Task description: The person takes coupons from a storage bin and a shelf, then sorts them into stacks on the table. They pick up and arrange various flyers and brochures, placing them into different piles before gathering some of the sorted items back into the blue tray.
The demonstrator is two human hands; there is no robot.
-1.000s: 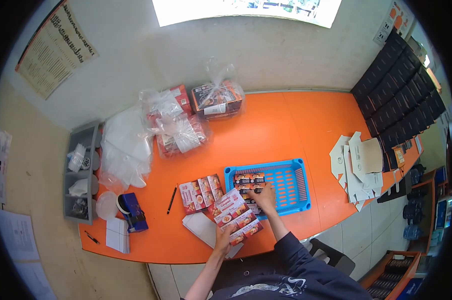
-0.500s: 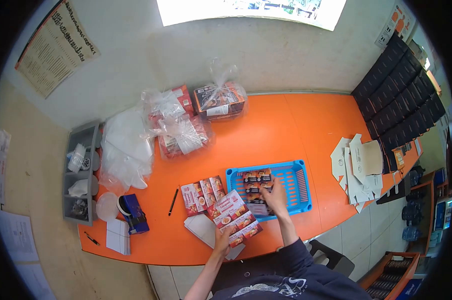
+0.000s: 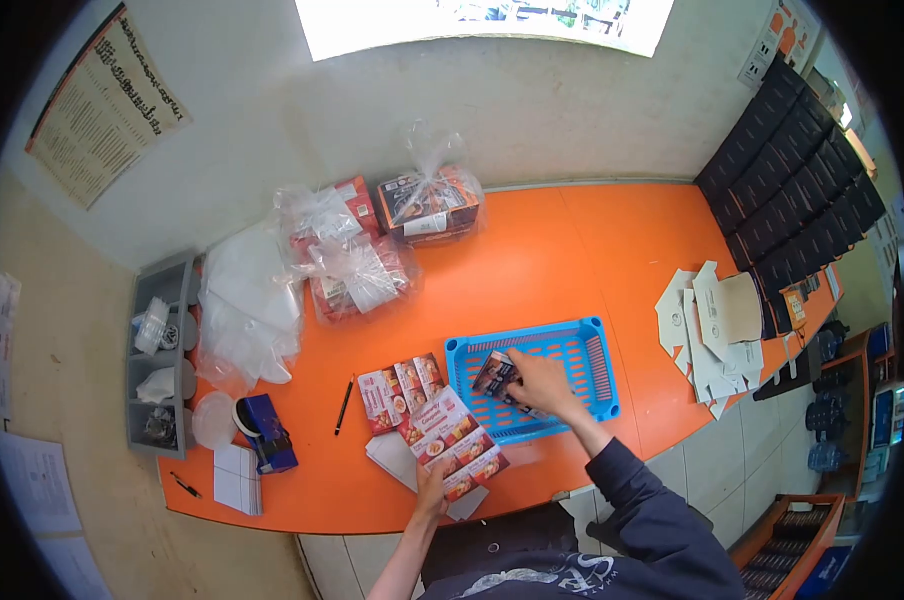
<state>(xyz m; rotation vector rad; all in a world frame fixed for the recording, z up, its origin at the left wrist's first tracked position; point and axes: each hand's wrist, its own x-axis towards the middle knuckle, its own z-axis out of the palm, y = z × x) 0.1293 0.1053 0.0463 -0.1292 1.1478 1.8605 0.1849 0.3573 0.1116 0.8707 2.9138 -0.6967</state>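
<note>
Orange table (image 3: 532, 260): near edge partly hidden by the person's arms. Wall poster (image 3: 107, 105), far left: print too small to be read. Blue basket (image 3: 602, 370), centre-near: left part of the floor covered by the right hand (image 3: 542, 383). Printed leaflets (image 3: 450, 440), just left of the basket: red headings blurred, not legible. Dark packet (image 3: 494, 375) held inside the basket's left half, right fingers closed around it; label unreadable. Left hand (image 3: 432, 488) laid on the leaflets' near end; pinching or merely pressing cannot be told.
</note>
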